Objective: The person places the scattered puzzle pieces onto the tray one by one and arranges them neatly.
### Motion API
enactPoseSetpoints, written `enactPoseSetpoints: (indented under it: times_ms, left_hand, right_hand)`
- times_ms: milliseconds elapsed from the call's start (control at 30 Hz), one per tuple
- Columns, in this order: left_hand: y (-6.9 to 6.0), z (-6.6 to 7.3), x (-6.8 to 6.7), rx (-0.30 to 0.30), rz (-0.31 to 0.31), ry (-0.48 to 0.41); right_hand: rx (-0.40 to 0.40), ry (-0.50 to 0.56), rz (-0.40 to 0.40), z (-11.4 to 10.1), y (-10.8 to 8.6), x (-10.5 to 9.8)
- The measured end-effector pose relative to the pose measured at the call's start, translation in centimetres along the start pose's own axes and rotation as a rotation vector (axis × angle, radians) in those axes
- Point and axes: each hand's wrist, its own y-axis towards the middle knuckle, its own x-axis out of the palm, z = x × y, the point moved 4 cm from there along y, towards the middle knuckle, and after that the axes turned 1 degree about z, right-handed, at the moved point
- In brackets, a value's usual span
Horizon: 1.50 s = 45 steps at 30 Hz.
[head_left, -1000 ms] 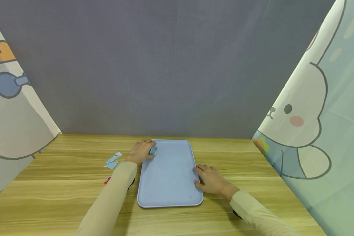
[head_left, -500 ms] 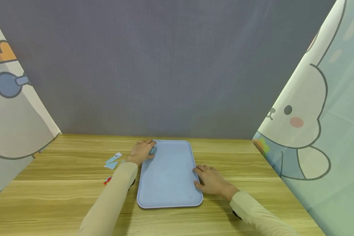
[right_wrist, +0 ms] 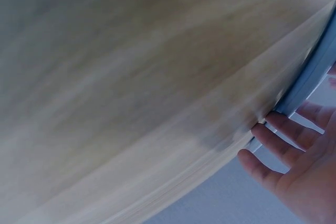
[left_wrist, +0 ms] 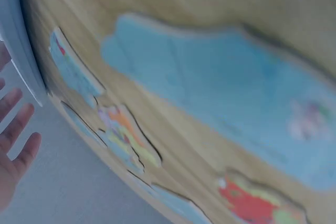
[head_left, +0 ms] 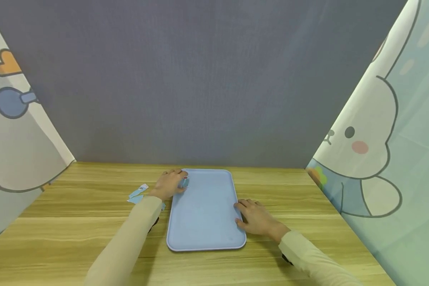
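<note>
At the far left corner of the light blue tray (head_left: 205, 214), my left hand (head_left: 167, 184) reaches over the rim. A small blue printed piece (head_left: 184, 182), like a jigsaw piece, shows in that corner between its thumb and fingers. In the left wrist view the fingers (left_wrist: 18, 124) are spread and no grip is visible. My right hand (head_left: 256, 217) lies at the tray's right rim with relaxed fingers. Its fingertips touch that edge in the right wrist view, where the fingers (right_wrist: 273, 148) hold nothing.
Several flat jigsaw-like pieces lie left of the tray, partly hidden by my left forearm: a blue strip (head_left: 138, 190), a blue piece (head_left: 136, 199), a red printed piece (left_wrist: 254, 203) and an orange-purple one (left_wrist: 128, 129). A grey curtain (head_left: 200, 79) stands behind the wooden table (head_left: 75, 222).
My left hand and forearm have shifted slightly left, covering the red piece and uncovering a blue one near the tray. The right hand has stayed put.
</note>
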Motion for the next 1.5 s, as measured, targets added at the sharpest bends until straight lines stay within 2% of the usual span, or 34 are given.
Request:
enactPoseSetpoints:
  times_ms: [300, 567, 733, 1033, 1233, 1500]
  left_hand:
    - [-0.6, -0.3, -0.5, 0.046, -0.001, 0.002]
    - [-1.9, -0.1, -1.3, 0.079, -0.015, -0.028]
    - [-2.7, -0.1, -1.6, 0.078, -0.026, -0.036]
    - [-4.2, 0.0, -2.0, 0.128, 0.032, -0.042]
    - [-5.3, -0.5, -2.1, 0.154, 0.087, -0.06]
    - [-6.6, -1.0, -2.2, 0.192, 0.062, -0.054]
  right_hand:
    - [0.0, -0.007, -0.001, 0.1, -0.1, -0.1]
    - [0.002, 0.006, -0.011, -0.1, 0.0, -0.1]
    - [0.006, 0.009, -0.02, -0.1, 0.0, 0.0]
    - [0.004, -0.007, -0.016, 0.0, 0.0, 0.0]
    - [-0.002, 0.006, -0.006, -0.1, -0.1, -0.2]
    - [0.004, 0.005, -0.017, 0.0, -0.1, -0.1]
